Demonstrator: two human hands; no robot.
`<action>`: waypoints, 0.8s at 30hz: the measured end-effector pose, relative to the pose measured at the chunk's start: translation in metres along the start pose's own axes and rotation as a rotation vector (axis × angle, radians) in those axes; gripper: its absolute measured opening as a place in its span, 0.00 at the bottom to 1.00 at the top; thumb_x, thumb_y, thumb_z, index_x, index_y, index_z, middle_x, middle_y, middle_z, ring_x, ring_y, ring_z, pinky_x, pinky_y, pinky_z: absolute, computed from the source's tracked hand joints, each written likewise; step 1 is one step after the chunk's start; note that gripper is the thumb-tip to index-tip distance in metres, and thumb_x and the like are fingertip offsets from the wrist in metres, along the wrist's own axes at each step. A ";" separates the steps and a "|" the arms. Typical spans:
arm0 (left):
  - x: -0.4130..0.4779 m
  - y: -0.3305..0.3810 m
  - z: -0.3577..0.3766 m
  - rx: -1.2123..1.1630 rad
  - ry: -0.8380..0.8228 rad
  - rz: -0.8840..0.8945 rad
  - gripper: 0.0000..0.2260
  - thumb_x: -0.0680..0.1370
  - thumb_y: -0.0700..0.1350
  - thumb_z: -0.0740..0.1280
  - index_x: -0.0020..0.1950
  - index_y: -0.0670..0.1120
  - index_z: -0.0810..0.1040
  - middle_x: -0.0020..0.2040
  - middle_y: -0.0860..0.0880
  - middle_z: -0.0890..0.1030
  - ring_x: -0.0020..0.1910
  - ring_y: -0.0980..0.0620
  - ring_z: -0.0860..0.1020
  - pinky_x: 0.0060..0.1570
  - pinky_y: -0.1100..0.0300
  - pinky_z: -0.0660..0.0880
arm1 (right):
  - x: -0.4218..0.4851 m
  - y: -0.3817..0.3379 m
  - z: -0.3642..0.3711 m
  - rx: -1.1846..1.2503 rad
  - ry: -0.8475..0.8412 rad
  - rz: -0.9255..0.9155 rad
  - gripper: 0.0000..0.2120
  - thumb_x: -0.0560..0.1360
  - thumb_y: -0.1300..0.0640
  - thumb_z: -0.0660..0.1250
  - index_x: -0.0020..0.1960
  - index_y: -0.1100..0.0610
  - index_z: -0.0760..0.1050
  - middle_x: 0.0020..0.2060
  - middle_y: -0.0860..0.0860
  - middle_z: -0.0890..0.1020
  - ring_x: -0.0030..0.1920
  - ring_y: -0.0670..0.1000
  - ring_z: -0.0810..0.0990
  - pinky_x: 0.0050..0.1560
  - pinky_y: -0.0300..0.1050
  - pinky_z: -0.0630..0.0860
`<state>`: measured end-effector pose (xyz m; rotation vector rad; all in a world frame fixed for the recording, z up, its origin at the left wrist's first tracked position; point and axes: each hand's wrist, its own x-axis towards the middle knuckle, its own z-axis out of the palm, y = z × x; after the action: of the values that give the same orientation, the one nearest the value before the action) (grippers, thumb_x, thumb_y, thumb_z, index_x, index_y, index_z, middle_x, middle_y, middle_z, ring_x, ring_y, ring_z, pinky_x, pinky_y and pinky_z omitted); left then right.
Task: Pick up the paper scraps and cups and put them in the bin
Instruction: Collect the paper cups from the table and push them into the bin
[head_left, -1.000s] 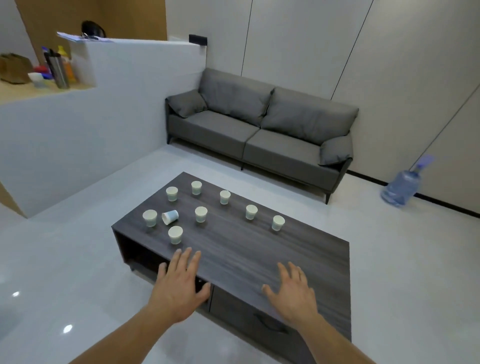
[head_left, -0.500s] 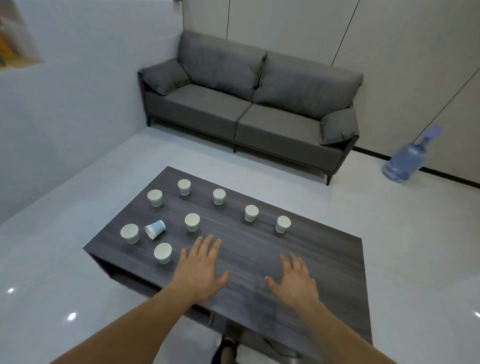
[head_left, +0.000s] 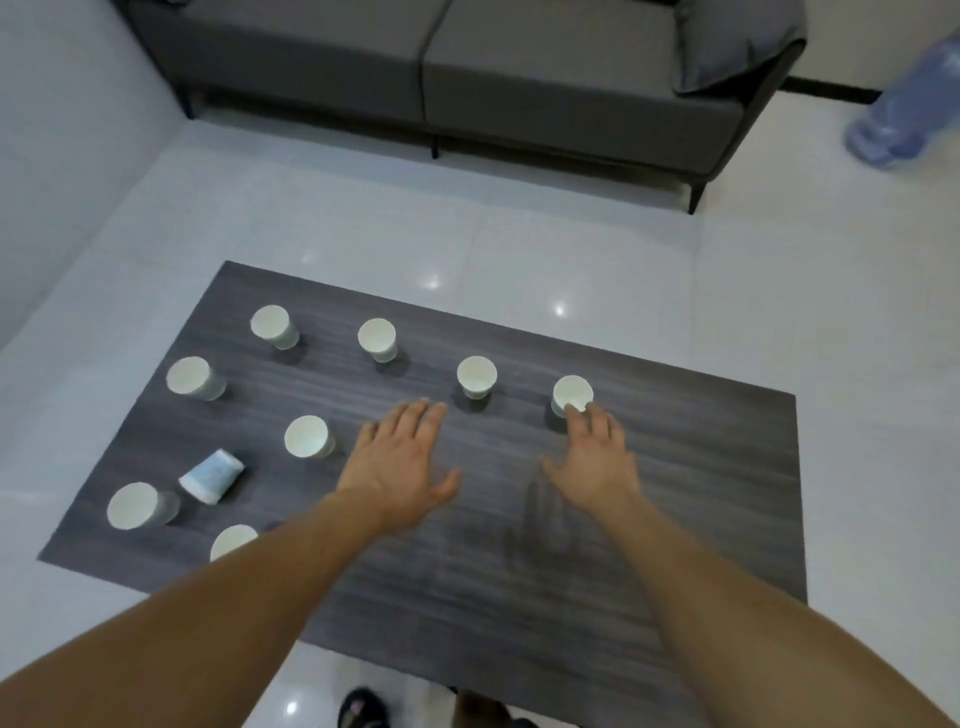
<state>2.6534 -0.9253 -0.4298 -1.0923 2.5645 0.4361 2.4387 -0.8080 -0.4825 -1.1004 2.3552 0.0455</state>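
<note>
Left hand (head_left: 400, 462) and right hand (head_left: 597, 460) hovered flat, fingers spread, holding nothing. The right fingertips (head_left: 575, 411) met the rightmost paper cup (head_left: 570, 391) on the coffee table (head_left: 701, 509); a careless nudge could topple so light a cup.

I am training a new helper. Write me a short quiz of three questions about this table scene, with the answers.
1. How many upright cups are on the table?
2. True or false: the left hand holds a cup.
3. Which cup is at the right hand's fingertips? A) the tipped one B) the rightmost cup C) the leftmost one
Key: 1. eight, one partly behind the left forearm; 2. false, its fingers are straight; 3. B.
</note>
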 end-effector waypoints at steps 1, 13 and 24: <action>0.016 0.002 0.011 -0.007 -0.021 0.011 0.38 0.76 0.65 0.56 0.78 0.50 0.45 0.78 0.50 0.50 0.77 0.48 0.50 0.74 0.47 0.52 | 0.019 0.005 0.006 -0.005 -0.013 0.017 0.39 0.75 0.41 0.64 0.78 0.50 0.48 0.78 0.51 0.49 0.77 0.58 0.47 0.70 0.58 0.63; 0.111 0.001 0.130 -0.207 0.005 0.032 0.38 0.75 0.64 0.60 0.78 0.49 0.49 0.76 0.49 0.59 0.74 0.49 0.58 0.72 0.53 0.57 | 0.171 0.035 0.062 -0.035 -0.036 -0.001 0.35 0.74 0.48 0.68 0.76 0.49 0.56 0.72 0.56 0.61 0.69 0.63 0.64 0.63 0.55 0.70; 0.093 -0.037 0.117 -0.581 0.048 -0.022 0.42 0.67 0.54 0.75 0.75 0.47 0.60 0.68 0.49 0.71 0.66 0.51 0.69 0.64 0.63 0.63 | 0.098 -0.065 0.069 0.538 -0.282 -0.355 0.40 0.67 0.41 0.73 0.74 0.44 0.60 0.60 0.45 0.77 0.59 0.50 0.78 0.61 0.51 0.74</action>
<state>2.6389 -0.9625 -0.5789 -1.3154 2.5242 1.2148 2.4656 -0.9034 -0.5762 -1.1260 1.7449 -0.4981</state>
